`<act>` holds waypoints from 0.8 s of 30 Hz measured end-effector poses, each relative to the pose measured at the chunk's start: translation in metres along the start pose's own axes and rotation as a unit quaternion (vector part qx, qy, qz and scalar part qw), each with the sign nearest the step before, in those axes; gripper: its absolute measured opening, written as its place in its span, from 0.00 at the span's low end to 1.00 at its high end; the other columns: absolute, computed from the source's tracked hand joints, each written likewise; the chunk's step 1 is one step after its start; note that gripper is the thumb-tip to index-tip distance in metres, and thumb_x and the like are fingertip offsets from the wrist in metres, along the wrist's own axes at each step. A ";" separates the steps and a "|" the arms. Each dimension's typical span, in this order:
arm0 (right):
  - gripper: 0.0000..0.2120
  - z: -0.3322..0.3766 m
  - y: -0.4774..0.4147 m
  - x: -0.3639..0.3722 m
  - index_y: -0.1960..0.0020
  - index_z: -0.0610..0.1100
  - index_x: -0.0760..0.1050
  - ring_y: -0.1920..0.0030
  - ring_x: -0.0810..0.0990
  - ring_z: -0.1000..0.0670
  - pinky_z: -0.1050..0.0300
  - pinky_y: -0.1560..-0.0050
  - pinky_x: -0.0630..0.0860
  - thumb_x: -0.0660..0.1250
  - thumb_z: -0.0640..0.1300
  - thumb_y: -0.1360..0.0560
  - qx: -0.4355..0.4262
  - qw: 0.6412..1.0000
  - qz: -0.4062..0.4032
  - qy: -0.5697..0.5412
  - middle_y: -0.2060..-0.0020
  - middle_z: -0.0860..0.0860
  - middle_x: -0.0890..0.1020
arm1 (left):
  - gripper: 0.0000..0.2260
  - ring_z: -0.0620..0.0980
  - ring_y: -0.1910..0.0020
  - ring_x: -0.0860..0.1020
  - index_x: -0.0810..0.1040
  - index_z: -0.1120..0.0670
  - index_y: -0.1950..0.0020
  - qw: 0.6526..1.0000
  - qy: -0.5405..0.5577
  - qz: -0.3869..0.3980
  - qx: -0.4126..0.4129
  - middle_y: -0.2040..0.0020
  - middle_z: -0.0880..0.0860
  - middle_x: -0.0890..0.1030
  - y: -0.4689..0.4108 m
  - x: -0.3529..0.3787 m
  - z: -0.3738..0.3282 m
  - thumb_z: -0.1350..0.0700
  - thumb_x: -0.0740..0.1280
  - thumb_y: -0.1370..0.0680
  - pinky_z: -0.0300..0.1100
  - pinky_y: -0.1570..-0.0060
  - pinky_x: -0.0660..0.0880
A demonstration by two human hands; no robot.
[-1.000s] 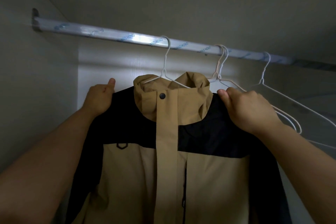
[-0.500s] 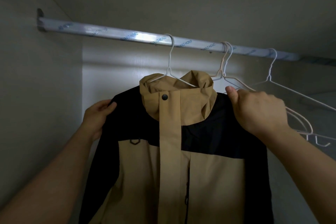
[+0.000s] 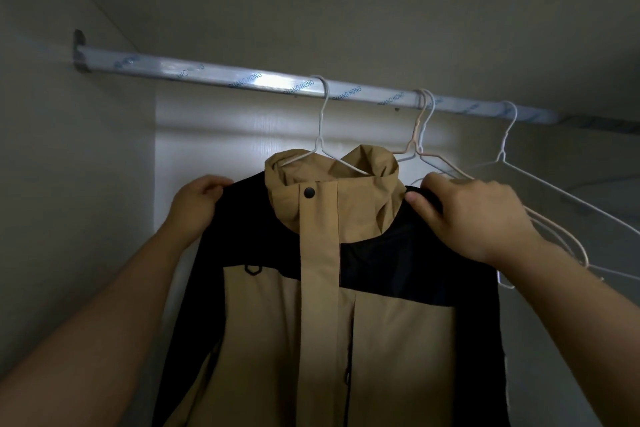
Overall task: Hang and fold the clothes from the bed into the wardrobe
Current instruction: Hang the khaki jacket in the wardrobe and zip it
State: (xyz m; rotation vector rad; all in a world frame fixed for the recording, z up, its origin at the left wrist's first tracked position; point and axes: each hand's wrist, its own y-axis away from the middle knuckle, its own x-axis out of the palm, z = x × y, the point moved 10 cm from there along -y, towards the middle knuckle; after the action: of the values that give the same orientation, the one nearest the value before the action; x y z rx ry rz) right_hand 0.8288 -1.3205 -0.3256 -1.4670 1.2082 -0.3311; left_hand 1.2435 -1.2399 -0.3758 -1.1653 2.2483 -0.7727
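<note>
The jacket (image 3: 322, 340) is colour-blocked: tan collar, placket and body, black shoulders and sleeves, with a black snap button (image 3: 309, 192) at its 12 o'clock. Its wire hanger (image 3: 320, 135) is white. At 2 o'clock hang a pale pink hanger (image 3: 414, 139) and another white hanger (image 3: 505, 142). The silvery rail (image 3: 207, 71) carries blue printed lettering. The wardrobe panel (image 3: 225, 135) is off-white.
</note>
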 end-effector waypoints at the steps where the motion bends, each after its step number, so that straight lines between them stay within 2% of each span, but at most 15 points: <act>1: 0.22 0.006 -0.003 -0.003 0.53 0.49 0.75 0.63 0.80 0.42 0.54 0.67 0.70 0.50 0.64 0.20 0.000 1.000 -0.004 -0.005 0.64 0.51 0.80 | 0.12 0.38 0.52 0.79 0.83 0.49 0.48 0.999 -0.006 -0.011 0.038 0.50 0.43 0.83 0.003 0.006 -0.018 0.58 0.60 0.17 0.34 0.51 0.73; 2: 0.20 0.013 -0.006 -0.003 0.53 0.49 0.74 0.61 0.80 0.43 0.54 0.67 0.69 0.51 0.62 0.19 0.000 1.000 -0.002 -0.019 0.61 0.51 0.79 | 0.12 0.39 0.52 0.79 0.83 0.51 0.48 0.997 -0.023 -0.015 0.070 0.51 0.44 0.83 0.008 0.015 -0.032 0.56 0.60 0.16 0.36 0.50 0.73; 4: 0.17 0.027 -0.012 0.003 0.54 0.47 0.72 0.59 0.79 0.43 0.53 0.65 0.65 0.51 0.57 0.18 -0.002 0.999 0.014 -0.049 0.60 0.51 0.77 | 0.15 0.48 0.56 0.79 0.81 0.58 0.52 0.992 -0.062 -0.012 0.106 0.55 0.53 0.83 0.014 0.034 -0.047 0.53 0.58 0.15 0.44 0.54 0.72; 5: 0.15 0.033 -0.014 0.008 0.54 0.47 0.69 0.60 0.78 0.42 0.53 0.65 0.64 0.51 0.54 0.17 -0.003 0.998 0.026 -0.057 0.60 0.50 0.76 | 0.17 0.52 0.59 0.77 0.79 0.62 0.55 0.993 -0.056 -0.016 0.105 0.58 0.57 0.81 0.016 0.039 -0.049 0.53 0.58 0.15 0.45 0.57 0.70; 7: 0.12 0.037 -0.016 0.017 0.55 0.47 0.65 0.62 0.77 0.41 0.53 0.66 0.64 0.51 0.51 0.17 0.011 0.996 0.049 -0.067 0.63 0.50 0.74 | 0.23 0.53 0.63 0.74 0.75 0.63 0.62 0.996 -0.045 -0.031 0.076 0.63 0.59 0.79 0.014 0.038 -0.048 0.50 0.56 0.14 0.45 0.59 0.68; 9: 0.12 0.034 -0.018 0.017 0.56 0.48 0.65 0.66 0.74 0.42 0.54 0.68 0.62 0.50 0.52 0.17 0.027 0.997 0.044 -0.062 0.68 0.51 0.71 | 0.27 0.57 0.62 0.76 0.74 0.62 0.65 0.988 -0.141 -0.032 0.049 0.63 0.60 0.79 0.007 0.036 -0.050 0.48 0.51 0.14 0.48 0.57 0.70; 11: 0.13 0.035 -0.018 0.013 0.55 0.47 0.68 0.68 0.72 0.42 0.54 0.69 0.60 0.51 0.51 0.17 0.033 0.997 0.039 -0.051 0.71 0.52 0.68 | 0.29 0.63 0.55 0.79 0.79 0.65 0.58 0.967 -0.253 -0.024 0.023 0.57 0.64 0.81 -0.001 0.034 -0.057 0.47 0.48 0.14 0.50 0.52 0.73; 12: 0.12 0.037 -0.019 0.012 0.54 0.47 0.69 0.67 0.73 0.41 0.54 0.69 0.61 0.51 0.51 0.17 0.033 0.997 0.043 -0.055 0.70 0.51 0.69 | 0.29 0.63 0.51 0.79 0.81 0.64 0.53 0.957 -0.288 -0.023 0.013 0.52 0.64 0.82 -0.003 0.033 -0.062 0.47 0.48 0.14 0.51 0.48 0.74; 14: 0.11 0.043 -0.020 0.012 0.54 0.49 0.68 0.63 0.76 0.40 0.53 0.66 0.64 0.51 0.51 0.17 0.036 0.993 0.062 -0.096 0.65 0.48 0.75 | 0.27 0.62 0.47 0.78 0.81 0.61 0.49 0.956 -0.292 -0.013 0.025 0.47 0.61 0.82 -0.008 0.033 -0.078 0.47 0.48 0.14 0.51 0.43 0.74; 16: 0.13 0.050 -0.022 0.011 0.59 0.50 0.66 0.60 0.76 0.42 0.53 0.64 0.66 0.53 0.53 0.18 0.036 0.981 0.094 -0.163 0.61 0.48 0.78 | 0.23 0.56 0.49 0.79 0.81 0.57 0.53 0.979 -0.192 -0.002 0.064 0.51 0.55 0.83 -0.008 0.037 -0.102 0.47 0.51 0.14 0.45 0.47 0.72; 18: 0.13 0.059 -0.024 0.004 0.62 0.50 0.72 0.59 0.76 0.47 0.55 0.66 0.68 0.57 0.53 0.21 0.040 0.961 0.126 -0.242 0.61 0.51 0.80 | 0.22 0.45 0.52 0.81 0.83 0.51 0.54 0.993 -0.061 -0.002 0.099 0.56 0.45 0.84 0.002 0.038 -0.130 0.44 0.53 0.15 0.37 0.52 0.72; 20: 0.12 0.072 -0.024 -0.002 0.57 0.49 0.79 0.58 0.78 0.51 0.61 0.62 0.72 0.60 0.52 0.22 0.053 0.926 0.157 -0.340 0.61 0.53 0.82 | 0.21 0.41 0.55 0.83 0.85 0.49 0.54 0.994 0.015 0.011 0.112 0.59 0.45 0.86 0.010 0.038 -0.151 0.41 0.56 0.17 0.35 0.51 0.75; 22: 0.11 0.095 -0.022 -0.005 0.53 0.47 0.80 0.56 0.80 0.51 0.59 0.55 0.75 0.61 0.50 0.22 0.044 0.888 0.198 -0.412 0.59 0.51 0.83 | 0.14 0.41 0.55 0.83 0.86 0.48 0.53 0.989 -0.018 0.023 0.147 0.59 0.44 0.86 0.017 0.036 -0.169 0.43 0.63 0.19 0.39 0.49 0.78; 24: 0.09 0.120 -0.022 -0.011 0.52 0.44 0.79 0.54 0.80 0.48 0.56 0.54 0.75 0.61 0.46 0.21 0.027 0.875 0.199 -0.441 0.57 0.48 0.82 | 0.05 0.39 0.55 0.82 0.86 0.48 0.51 0.975 -0.114 0.017 0.191 0.58 0.41 0.84 0.021 0.029 -0.185 0.50 0.71 0.23 0.41 0.47 0.79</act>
State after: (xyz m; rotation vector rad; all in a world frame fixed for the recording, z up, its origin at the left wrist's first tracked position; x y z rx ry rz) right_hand 0.9256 -1.2474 -0.3394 -1.0662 0.6934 0.5451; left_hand 1.0975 -1.2061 -0.2616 -0.9725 1.8263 -0.9548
